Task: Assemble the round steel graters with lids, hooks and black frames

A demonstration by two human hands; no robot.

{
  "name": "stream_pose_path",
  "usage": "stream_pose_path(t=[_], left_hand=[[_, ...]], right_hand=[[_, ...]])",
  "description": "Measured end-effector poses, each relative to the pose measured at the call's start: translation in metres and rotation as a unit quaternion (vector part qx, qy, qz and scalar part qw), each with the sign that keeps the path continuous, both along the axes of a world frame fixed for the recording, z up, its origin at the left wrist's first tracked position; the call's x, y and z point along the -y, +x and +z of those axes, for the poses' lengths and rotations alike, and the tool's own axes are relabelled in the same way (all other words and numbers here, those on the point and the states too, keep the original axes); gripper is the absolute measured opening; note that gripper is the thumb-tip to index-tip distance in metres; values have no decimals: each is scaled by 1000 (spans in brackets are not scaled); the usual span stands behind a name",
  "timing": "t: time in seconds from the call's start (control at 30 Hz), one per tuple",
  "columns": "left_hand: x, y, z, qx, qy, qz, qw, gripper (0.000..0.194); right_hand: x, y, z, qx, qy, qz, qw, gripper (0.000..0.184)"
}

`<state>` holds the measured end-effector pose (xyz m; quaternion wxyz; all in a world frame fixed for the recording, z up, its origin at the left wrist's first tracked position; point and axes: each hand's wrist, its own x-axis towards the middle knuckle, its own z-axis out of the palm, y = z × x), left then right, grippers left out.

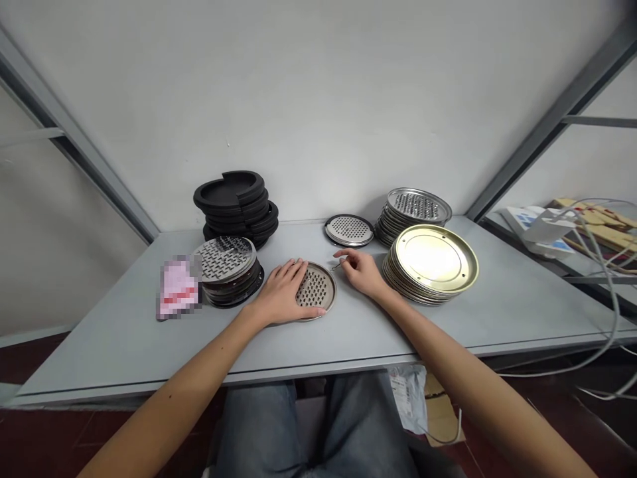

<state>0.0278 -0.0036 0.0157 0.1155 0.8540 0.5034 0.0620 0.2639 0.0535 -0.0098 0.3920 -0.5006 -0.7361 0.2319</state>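
My left hand (284, 292) lies flat on a round metal grater plate (318, 290), fingers stretched out and thumb along its near rim. The hand covers the plate's left part. Just right of that plate, my right hand (362, 271) is closed in a pinch on a thin wire-like piece (337, 266), too small to make out fully. A stack of gold-coloured round metal lids (432, 262) stands beside my right forearm. Left of my left hand rises a stack of round grater plates (225, 259) with dark rings under the top one.
Black plastic rings (233, 199) are piled at the back left. Against the wall lie a grater disc with a dark rim (349, 230) and a stack of silver grater plates (417, 204). A blurred pink packet (178, 285) is on the left. White cables (604, 265) hang at the right.
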Motion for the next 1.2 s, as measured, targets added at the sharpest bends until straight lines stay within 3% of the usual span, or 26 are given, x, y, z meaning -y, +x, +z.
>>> stream_pose_path(t=[0.2, 0.3, 0.5, 0.6, 0.73, 0.87, 1.0, 1.2], left_hand=[[0, 4, -4, 31, 2, 21, 999, 108], [1, 9, -6, 47, 9, 40, 998, 102], [2, 9, -3, 76, 3, 38, 996, 99], [2, -2, 3, 84, -44, 10, 995, 107], [3, -17, 10, 82, -97, -43, 991, 119], [4, -19, 9, 88, -89, -57, 991, 121], [4, -13, 5, 101, -67, -45, 992, 120], [3, -10, 6, 104, -68, -40, 991, 123]], right_hand=[[-1, 9, 9, 78, 74, -93, 990, 27], [-2, 12, 8, 136, 79, -96, 983, 24], [0, 7, 4, 229, 32, -135, 964, 27], [1, 8, 4, 232, 12, -150, 961, 35], [5, 6, 4, 193, 61, -107, 973, 29], [8, -4, 5, 120, 89, -6, 989, 23], [-1, -16, 9, 94, 68, 72, 991, 17], [-17, -20, 17, 146, -16, 110, 983, 10]])
